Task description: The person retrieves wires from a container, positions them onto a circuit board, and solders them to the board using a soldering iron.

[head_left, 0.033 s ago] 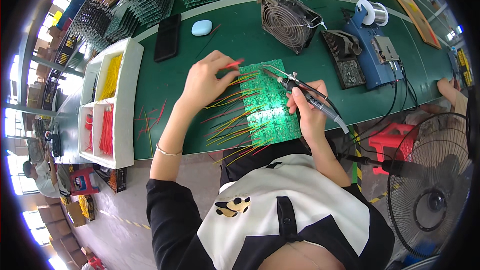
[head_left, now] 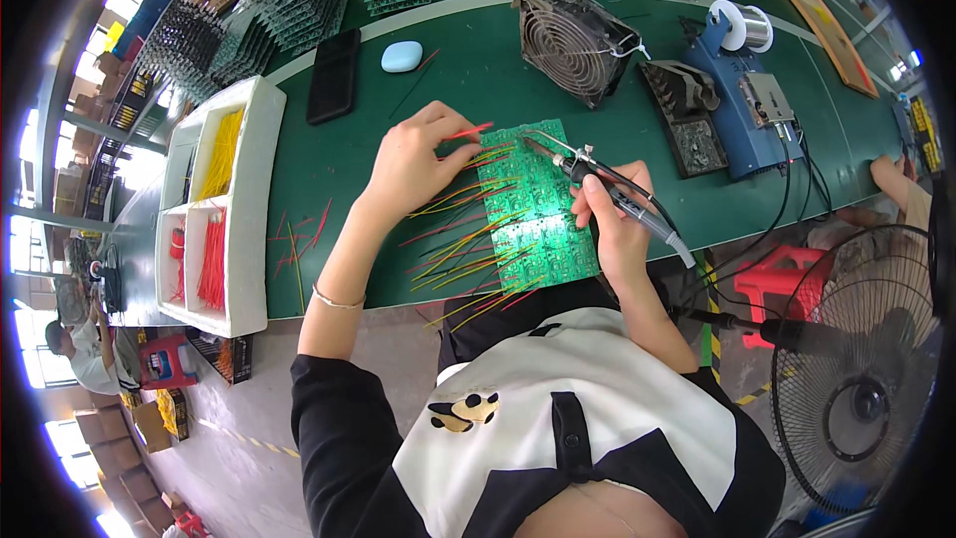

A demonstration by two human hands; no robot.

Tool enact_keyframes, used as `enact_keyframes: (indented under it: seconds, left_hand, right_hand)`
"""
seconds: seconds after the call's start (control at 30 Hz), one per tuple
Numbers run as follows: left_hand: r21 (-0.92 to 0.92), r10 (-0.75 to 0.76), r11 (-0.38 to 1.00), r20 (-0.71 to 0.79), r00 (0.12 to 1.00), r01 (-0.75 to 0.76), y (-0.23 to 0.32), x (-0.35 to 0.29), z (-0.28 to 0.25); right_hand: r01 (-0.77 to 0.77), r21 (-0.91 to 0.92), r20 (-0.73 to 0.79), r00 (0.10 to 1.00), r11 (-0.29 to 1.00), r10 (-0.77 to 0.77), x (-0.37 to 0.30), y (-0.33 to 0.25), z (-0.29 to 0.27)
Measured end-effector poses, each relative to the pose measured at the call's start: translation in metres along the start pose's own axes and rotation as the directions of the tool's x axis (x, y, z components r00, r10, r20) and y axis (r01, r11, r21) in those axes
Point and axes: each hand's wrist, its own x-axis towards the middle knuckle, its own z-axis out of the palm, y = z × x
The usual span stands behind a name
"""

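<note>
A green circuit board panel [head_left: 553, 204] lies on the green bench top in front of me. Red, yellow and black wires [head_left: 453, 207] stick out from its left side, several of them reaching past the bench's near edge. At the panel's upper left corner, my left hand [head_left: 413, 164] pinches red wires [head_left: 474, 131] between thumb and fingers. My right hand [head_left: 612, 229] grips a soldering iron [head_left: 637, 211] from the right. A thin curved solder feed tube [head_left: 558, 141] is mounted on the iron. The iron's tip points at the upper part of the panel; whether it touches cannot be made out.
On the left stands a white foam box [head_left: 249, 209] of yellow and red wires, with loose wires beside it. Behind are a black phone [head_left: 334, 76], a light blue case [head_left: 401, 56] and a small fan [head_left: 573, 40]. A blue solder feeder [head_left: 742, 105] stands right, its cables trailing off the edge.
My left hand and the red wires have shifted very slightly to the right. The soldering iron and panel look unmoved.
</note>
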Motion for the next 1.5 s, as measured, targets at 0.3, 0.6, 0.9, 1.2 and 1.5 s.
enact_keyframes:
  seconds: [0.3, 0.6, 0.9, 1.2, 1.5]
  left_hand:
    - [-0.1, 0.098, 0.991, 0.087, 0.991, -0.089, -0.014, 0.009, 0.009]
    - [-0.009, 0.07, 0.998, 0.103, 0.992, -0.07, -0.01, 0.007, 0.009]
    - [-0.075, 0.102, 0.993, 0.1, 0.99, -0.095, -0.014, 0.008, 0.01]
    - [-0.062, 0.054, 0.997, 0.061, 0.997, -0.05, -0.009, 0.002, 0.012]
    - [0.057, 0.156, 0.986, 0.019, 0.988, -0.157, -0.009, -0.001, 0.01]
  right_hand:
    - [-0.01, 0.034, -0.012, 1.0, 0.999, 0.01, -0.001, 0.001, -0.004]
    - [0.014, -0.013, -0.002, 1.0, 1.0, -0.014, 0.0, 0.002, -0.003]
    - [0.013, -0.004, 0.005, 1.0, 1.0, -0.013, 0.0, 0.002, -0.003]
    - [0.003, 0.02, -0.006, 1.0, 1.0, -0.003, -0.001, 0.002, -0.005]
    - [0.009, 0.056, 0.01, 1.0, 0.998, -0.009, -0.001, 0.003, -0.004]
